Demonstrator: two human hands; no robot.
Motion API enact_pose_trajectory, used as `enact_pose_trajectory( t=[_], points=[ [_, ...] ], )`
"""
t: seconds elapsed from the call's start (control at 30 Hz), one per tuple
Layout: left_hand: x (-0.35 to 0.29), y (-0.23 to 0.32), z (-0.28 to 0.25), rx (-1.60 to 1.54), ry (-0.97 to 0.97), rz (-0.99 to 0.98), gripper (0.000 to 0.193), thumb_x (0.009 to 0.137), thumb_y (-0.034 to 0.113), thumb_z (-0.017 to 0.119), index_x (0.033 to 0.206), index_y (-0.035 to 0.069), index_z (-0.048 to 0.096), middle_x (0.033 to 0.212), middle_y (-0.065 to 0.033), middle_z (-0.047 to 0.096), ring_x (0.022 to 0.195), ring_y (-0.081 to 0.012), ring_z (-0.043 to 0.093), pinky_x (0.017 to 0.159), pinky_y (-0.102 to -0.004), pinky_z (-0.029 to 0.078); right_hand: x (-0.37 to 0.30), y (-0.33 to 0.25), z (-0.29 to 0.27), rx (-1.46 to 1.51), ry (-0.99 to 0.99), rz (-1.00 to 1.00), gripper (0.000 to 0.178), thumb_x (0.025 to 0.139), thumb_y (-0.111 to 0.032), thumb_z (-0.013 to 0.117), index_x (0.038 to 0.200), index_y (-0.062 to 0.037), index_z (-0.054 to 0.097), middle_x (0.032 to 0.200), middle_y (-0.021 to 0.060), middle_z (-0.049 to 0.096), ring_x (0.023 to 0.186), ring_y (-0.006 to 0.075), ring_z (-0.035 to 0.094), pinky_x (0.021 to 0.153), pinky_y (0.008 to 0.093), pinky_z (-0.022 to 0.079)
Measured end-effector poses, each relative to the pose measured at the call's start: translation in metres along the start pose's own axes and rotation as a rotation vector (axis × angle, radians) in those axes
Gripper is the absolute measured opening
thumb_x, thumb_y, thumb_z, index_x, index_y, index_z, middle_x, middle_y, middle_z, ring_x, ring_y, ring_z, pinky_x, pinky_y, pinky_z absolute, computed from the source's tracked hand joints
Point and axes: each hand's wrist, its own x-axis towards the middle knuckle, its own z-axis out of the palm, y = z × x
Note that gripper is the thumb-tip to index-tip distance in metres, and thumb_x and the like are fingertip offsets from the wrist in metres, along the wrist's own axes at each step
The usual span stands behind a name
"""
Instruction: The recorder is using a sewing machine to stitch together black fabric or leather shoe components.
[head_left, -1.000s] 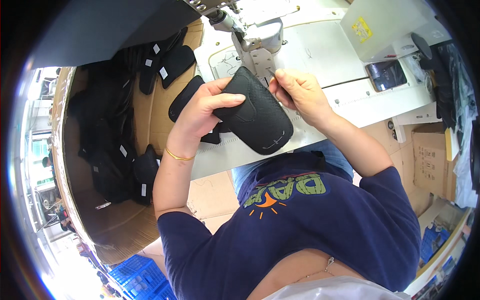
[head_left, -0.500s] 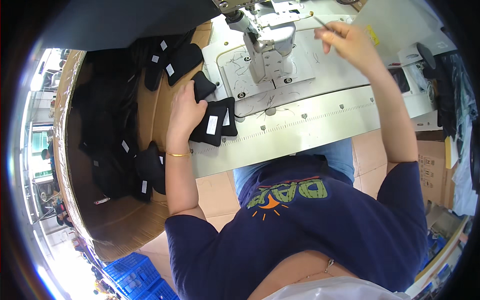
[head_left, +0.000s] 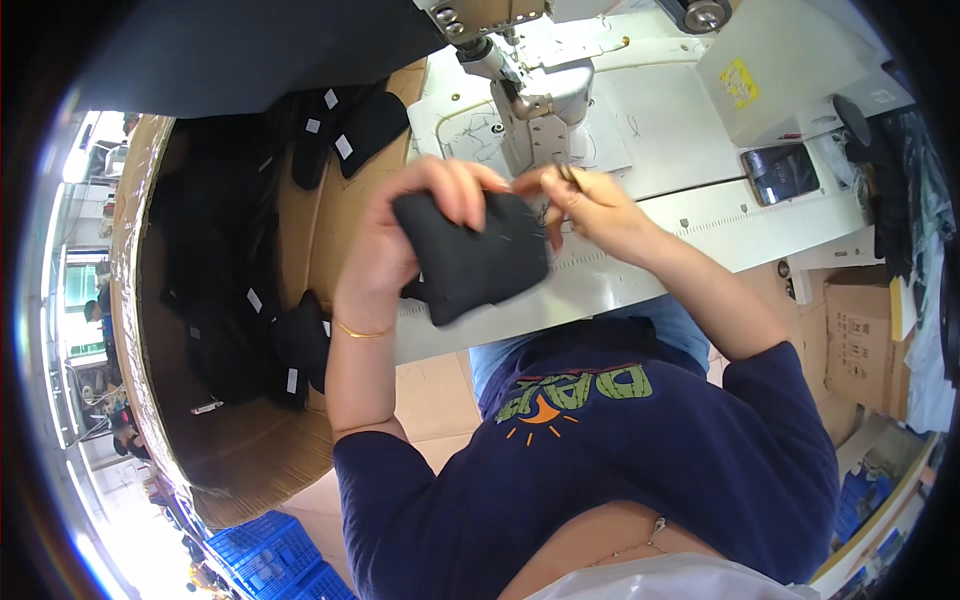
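My left hand (head_left: 405,205) is closed on a small black fabric pad (head_left: 480,262), lifted above the front of the sewing machine's table. Its fingers curl over the pad's upper edge. Loose light threads show on the pad's surface. At the pad's upper right corner is my right hand (head_left: 600,215), its fingers closed round a slim dark tool (head_left: 568,177) that mostly hides inside the grip; its exact kind cannot be made out. Whether the right fingers also pinch the pad's edge is unclear. Part of another black piece (head_left: 413,289) peeks out below the left hand.
The sewing machine (head_left: 530,95) stands just beyond my hands. To the left, a large cardboard box (head_left: 300,240) holds several black pieces (head_left: 372,130) with white labels. A phone (head_left: 780,174) lies at the table's right. Blue crates (head_left: 265,550) sit on the floor at lower left.
My left hand has picked up a black pad and brought it right, turning it toward me. My right hand has come down and left from beside the machine to the pad, still holding the slim tool.
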Motion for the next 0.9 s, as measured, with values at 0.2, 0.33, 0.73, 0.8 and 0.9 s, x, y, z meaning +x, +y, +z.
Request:
enact_pose_trajectory(
  t=[0.2,0.33,0.73,0.8,0.9],
  points=[
    [0.022,0.016,0.015,0.057,0.37,-0.241,0.018,0.096,0.015,0.052,0.099,0.001,0.063,0.093,-0.0093,0.066,0.099,-0.0199,0.062,0.086,-0.0317,0.05,-0.019,-0.012,-0.009,0.213,-0.11,0.109,0.022,0.099,-0.026,0.057,0.09,-0.0057,0.06,0.064,-0.0029,0.053,0.048,0.003,0.045,0.041,0.0214,0.032],
    [0.045,0.036,-0.015,0.612,0.284,-0.498,0.024,0.096,0.018,0.059,0.111,0.002,0.066,0.1,-0.0036,0.069,0.091,-0.0095,0.064,0.083,-0.0246,0.05,-0.019,-0.028,0.003,-0.156,0.232,-0.169,0.019,0.097,-0.019,0.061,0.093,-0.0007,0.062,0.065,-0.0009,0.056,0.049,0.0029,0.048,0.044,0.0215,0.038],
    [0.088,0.019,-0.077,0.041,0.22,-0.477,0.019,0.087,0.007,0.066,0.104,0.0,0.071,0.099,-0.0048,0.07,0.094,-0.0134,0.065,0.086,-0.0265,0.049,0.001,-0.06,0.018,0.131,0.185,-0.202,0.028,0.1,-0.018,0.051,0.08,0.0006,0.057,0.069,0.0049,0.064,0.054,0.0119,0.064,0.048,0.0241,0.045],
    [0.091,0.019,-0.08,0.04,0.211,-0.503,0.019,0.086,0.007,0.066,0.104,0.0,0.07,0.1,-0.005,0.07,0.094,-0.0134,0.065,0.086,-0.0267,0.049,0.001,-0.059,0.017,0.128,0.18,-0.196,0.028,0.1,-0.018,0.052,0.08,0.0004,0.057,0.069,0.005,0.064,0.053,0.0119,0.063,0.047,0.0237,0.044],
    [0.095,0.018,-0.076,0.198,0.254,-0.528,0.022,0.089,0.011,0.065,0.107,0.001,0.07,0.107,-0.0056,0.069,0.1,-0.0136,0.063,0.09,-0.0276,0.048,0.0,-0.054,0.018,0.206,0.18,-0.16,0.029,0.101,-0.02,0.051,0.08,-0.0006,0.057,0.069,0.0047,0.064,0.052,0.0113,0.063,0.047,0.0237,0.043]
  ],
)
